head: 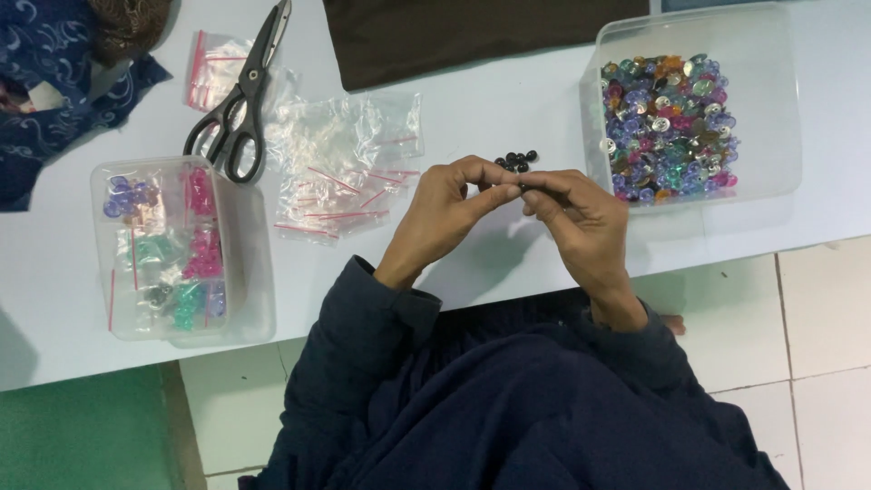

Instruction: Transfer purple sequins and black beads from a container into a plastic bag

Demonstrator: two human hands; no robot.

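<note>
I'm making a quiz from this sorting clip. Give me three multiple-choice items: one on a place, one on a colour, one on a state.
1. Where do the scissors lie?
A. Inside the right-hand container
B. On the white table, above the left-hand container
C. On the floor

2. What colour are the small beads beyond the fingertips?
A. Black
B. Yellow
C. White

3. How do the hands stand?
A. Flat on the table
B. Both inside the container of mixed pins
C. Raised together, fingertips meeting

Answers: 1 B, they rest on small plastic bags by that container. 2 A, they look dark against the table. 3 C, the left hand and right hand pinch at one point; anything in the grip is too small to tell.
</note>
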